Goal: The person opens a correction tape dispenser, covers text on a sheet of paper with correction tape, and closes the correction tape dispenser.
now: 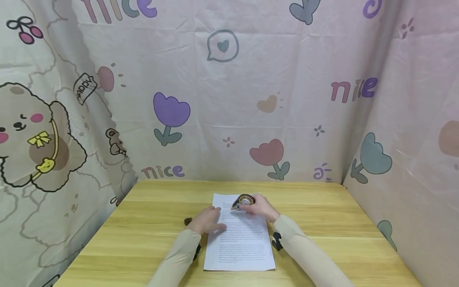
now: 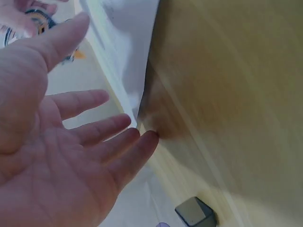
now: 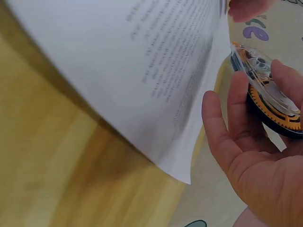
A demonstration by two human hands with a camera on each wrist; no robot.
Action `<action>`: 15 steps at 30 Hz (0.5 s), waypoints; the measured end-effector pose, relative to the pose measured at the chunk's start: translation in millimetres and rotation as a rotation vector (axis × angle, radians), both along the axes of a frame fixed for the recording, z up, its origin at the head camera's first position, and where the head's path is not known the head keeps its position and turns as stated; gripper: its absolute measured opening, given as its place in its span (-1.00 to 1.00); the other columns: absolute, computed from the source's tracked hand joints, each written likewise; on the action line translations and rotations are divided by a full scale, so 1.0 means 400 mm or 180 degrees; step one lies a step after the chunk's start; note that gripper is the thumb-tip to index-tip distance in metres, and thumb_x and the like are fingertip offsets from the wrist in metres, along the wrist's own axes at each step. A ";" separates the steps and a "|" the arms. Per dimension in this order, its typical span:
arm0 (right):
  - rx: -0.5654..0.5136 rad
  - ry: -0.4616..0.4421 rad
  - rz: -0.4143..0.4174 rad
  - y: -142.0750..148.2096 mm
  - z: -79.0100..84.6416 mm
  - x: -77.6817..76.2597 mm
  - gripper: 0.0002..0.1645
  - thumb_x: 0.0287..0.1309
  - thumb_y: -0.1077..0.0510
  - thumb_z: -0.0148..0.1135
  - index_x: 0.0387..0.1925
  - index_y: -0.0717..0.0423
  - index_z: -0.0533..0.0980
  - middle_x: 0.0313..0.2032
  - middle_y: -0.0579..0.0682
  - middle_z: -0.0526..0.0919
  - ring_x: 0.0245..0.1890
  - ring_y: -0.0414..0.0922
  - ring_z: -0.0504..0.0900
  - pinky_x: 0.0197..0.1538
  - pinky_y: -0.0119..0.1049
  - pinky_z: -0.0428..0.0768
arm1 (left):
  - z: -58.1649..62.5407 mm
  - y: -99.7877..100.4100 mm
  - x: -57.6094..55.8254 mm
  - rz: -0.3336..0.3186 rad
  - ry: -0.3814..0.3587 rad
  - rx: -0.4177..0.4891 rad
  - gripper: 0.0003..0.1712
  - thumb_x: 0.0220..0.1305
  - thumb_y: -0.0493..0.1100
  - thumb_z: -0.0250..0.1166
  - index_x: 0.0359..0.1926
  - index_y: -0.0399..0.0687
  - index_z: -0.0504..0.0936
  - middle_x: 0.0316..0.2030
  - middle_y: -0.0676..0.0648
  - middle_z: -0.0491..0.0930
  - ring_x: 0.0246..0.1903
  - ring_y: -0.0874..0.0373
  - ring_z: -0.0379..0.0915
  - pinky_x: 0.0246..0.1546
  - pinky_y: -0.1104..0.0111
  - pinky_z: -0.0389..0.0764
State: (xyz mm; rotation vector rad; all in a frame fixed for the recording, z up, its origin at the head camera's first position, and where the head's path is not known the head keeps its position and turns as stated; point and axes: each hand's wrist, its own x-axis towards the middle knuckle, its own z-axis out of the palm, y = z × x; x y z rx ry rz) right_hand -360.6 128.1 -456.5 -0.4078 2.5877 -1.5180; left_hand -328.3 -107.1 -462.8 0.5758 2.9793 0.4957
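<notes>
A printed sheet of paper [image 1: 236, 239] lies lengthwise on the table. Over its upper part, my right hand [image 1: 263, 207] pinches a correction tape dispenser [image 1: 245, 199], its tip slanting down to the left toward the first lines of text. Orange gear teeth show through the dispenser's clear side [image 3: 267, 87] in the right wrist view, between thumb and fingers. At the sheet's left edge is my left hand [image 1: 206, 220], fingers spread and holding nothing. Its fingertips [image 2: 151, 137] come right at the paper's edge in the left wrist view.
A small dark block-shaped object [image 2: 196, 212] sits on the wooden table [image 1: 154, 215], just left of the left hand. Behind the table and along both sides hangs a printed cloth [image 1: 229, 99]. Dark wrist straps [image 1: 277, 241] show beside the sleeves.
</notes>
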 end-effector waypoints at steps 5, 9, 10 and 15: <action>0.0130 0.0081 -0.0031 -0.014 0.003 -0.013 -0.61 0.12 0.12 0.42 -0.09 0.28 0.57 -0.29 0.09 0.72 -0.33 0.01 0.73 -0.20 -0.14 0.73 | -0.003 0.013 -0.005 0.0053 -0.0184 -0.0039 0.05 0.05 0.24 0.43 0.36 -0.37 0.31 0.35 -0.42 0.28 0.37 -0.29 0.18 0.36 -0.12 0.27; 0.0158 0.0079 -0.0058 -0.024 0.004 -0.016 -0.61 0.10 0.13 0.43 -0.11 0.30 0.57 -0.29 0.11 0.72 -0.36 -0.05 0.71 -0.21 -0.19 0.73 | -0.006 0.022 -0.003 0.0162 -0.0415 -0.0146 0.08 0.04 0.29 0.42 0.40 -0.26 0.29 0.43 -0.38 0.15 0.44 -0.28 0.04 0.39 -0.16 0.20; 0.0153 0.0088 -0.0047 -0.026 0.003 -0.018 -0.61 0.10 0.14 0.43 -0.11 0.31 0.58 -0.30 0.11 0.72 -0.36 -0.06 0.71 -0.22 -0.19 0.73 | -0.007 0.024 -0.002 0.0175 -0.0458 -0.0158 0.08 0.04 0.29 0.41 0.41 -0.25 0.28 0.44 -0.38 0.13 0.45 -0.28 0.02 0.40 -0.16 0.18; 0.0066 0.0050 -0.0012 -0.029 -0.009 -0.032 -0.62 0.10 0.15 0.43 -0.10 0.31 0.59 -0.28 0.12 0.73 -0.35 -0.08 0.71 -0.22 -0.21 0.74 | -0.013 0.026 0.001 0.0160 -0.0528 -0.0159 0.09 0.03 0.29 0.42 0.42 -0.26 0.26 0.45 -0.41 0.08 0.47 -0.30 -0.05 0.43 -0.15 0.11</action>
